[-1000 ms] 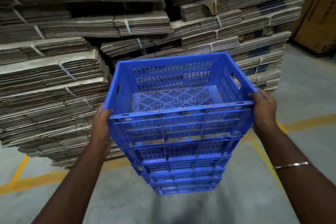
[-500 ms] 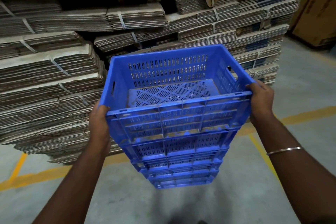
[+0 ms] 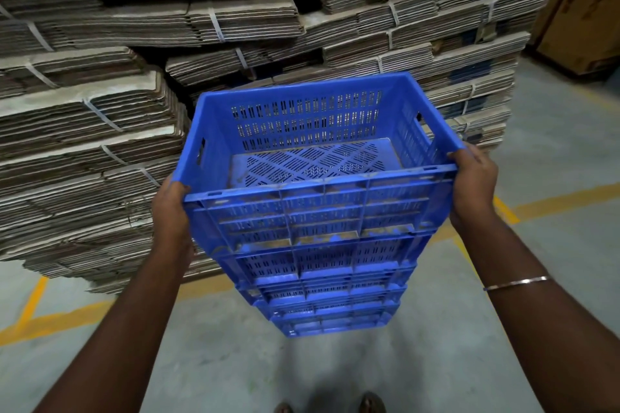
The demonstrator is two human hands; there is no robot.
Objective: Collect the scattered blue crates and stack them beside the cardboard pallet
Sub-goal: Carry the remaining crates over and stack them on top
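An empty blue slotted crate tops a stack of several blue crates standing on the concrete floor in front of me. My left hand grips the top crate's near left corner, thumb over the rim. My right hand grips its near right corner the same way. Right behind the stack rises the cardboard pallet, strapped bundles of flattened boxes piled high across the back of the view.
Yellow floor lines run under and beside the stack. A brown upright carton stands at the far right. Grey floor lies to the right of the stack. My feet show at the bottom edge.
The top crate and both hands have come slightly lower in view, settling onto the stack; the view has tilted down and my feet now show.
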